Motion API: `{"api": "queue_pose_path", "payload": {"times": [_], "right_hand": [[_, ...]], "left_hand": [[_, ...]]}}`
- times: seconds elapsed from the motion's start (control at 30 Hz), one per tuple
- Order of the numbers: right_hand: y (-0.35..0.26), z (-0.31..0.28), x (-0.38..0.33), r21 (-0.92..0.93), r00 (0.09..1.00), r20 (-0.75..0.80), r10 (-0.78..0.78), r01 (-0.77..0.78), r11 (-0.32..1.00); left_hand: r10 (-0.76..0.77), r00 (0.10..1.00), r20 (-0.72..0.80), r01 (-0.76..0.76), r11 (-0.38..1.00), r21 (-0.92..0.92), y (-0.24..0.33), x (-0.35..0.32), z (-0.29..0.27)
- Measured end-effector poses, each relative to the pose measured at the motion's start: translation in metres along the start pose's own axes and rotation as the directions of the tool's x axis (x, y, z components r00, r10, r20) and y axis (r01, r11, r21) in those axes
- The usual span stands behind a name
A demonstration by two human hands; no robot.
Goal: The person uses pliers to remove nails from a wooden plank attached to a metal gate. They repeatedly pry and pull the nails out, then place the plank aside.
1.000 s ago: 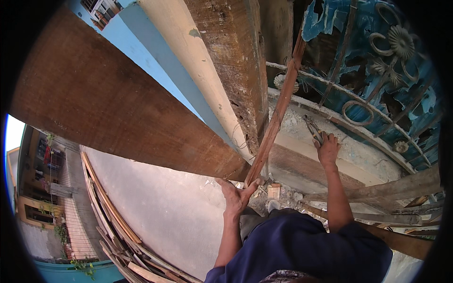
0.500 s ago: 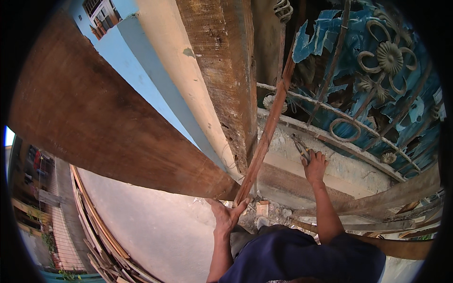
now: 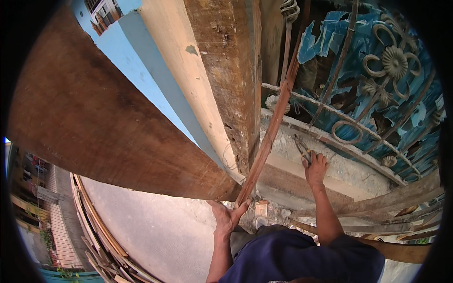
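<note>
My left hand (image 3: 226, 217) is closed at the low corner of a wide brown wooden board (image 3: 108, 127). Its thumb lies against the foot of a narrow reddish wooden strip (image 3: 269, 137), which slants up toward a metal grille; the other fingers are partly hidden by the board. Over the concrete ledge (image 3: 335, 165) on the right, my right hand (image 3: 316, 169) is closed around the handles of a pair of pliers (image 3: 300, 145). The pliers' jaws point away from me, close to the ledge surface.
A thick timber post (image 3: 226, 85) stands beside a cream and blue wall (image 3: 188, 70). Torn blue sheeting (image 3: 330, 35) hangs behind the ornate grille (image 3: 347, 131). Long planks (image 3: 396, 203) lie at right, and more strips (image 3: 101, 226) are stacked at left. Rubble (image 3: 276, 212) litters the ground ahead.
The view has shifted slightly, and the large board appears a little lower at left. Both hands keep their holds, with the pliers in nearly the same spot.
</note>
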State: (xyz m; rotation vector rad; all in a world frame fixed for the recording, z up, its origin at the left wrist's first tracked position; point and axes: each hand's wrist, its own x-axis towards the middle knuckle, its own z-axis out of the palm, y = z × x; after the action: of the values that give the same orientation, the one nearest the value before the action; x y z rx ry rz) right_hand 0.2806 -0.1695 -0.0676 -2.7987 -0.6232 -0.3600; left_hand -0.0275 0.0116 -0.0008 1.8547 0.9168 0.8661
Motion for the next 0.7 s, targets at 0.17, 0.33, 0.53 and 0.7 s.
{"api": "queue_pose_path", "payload": {"times": [0.17, 0.33, 0.53, 0.7], "right_hand": [[0.000, 0.001, -0.001, 0.004, 1.000, 0.001, 0.008, -0.008, 1.000], [-0.001, 0.002, 0.000, 0.001, 1.000, -0.003, 0.007, -0.007, 1.000], [0.001, 0.003, 0.000, -0.016, 1.000, -0.002, -0.003, 0.003, 1.000], [-0.003, 0.001, 0.000, -0.031, 1.000, 0.020, 0.017, -0.016, 0.999]], "left_hand": [[-0.063, 0.998, 0.018, 0.062, 0.997, 0.036, -0.001, -0.001, -0.001], [-0.079, 0.994, 0.073, 0.079, 0.997, 0.006, 0.003, 0.000, -0.004], [-0.072, 0.996, 0.051, 0.071, 0.997, 0.022, -0.006, 0.000, -0.001], [-0.057, 0.998, 0.011, 0.057, 0.998, -0.005, -0.002, -0.002, 0.001]]}}
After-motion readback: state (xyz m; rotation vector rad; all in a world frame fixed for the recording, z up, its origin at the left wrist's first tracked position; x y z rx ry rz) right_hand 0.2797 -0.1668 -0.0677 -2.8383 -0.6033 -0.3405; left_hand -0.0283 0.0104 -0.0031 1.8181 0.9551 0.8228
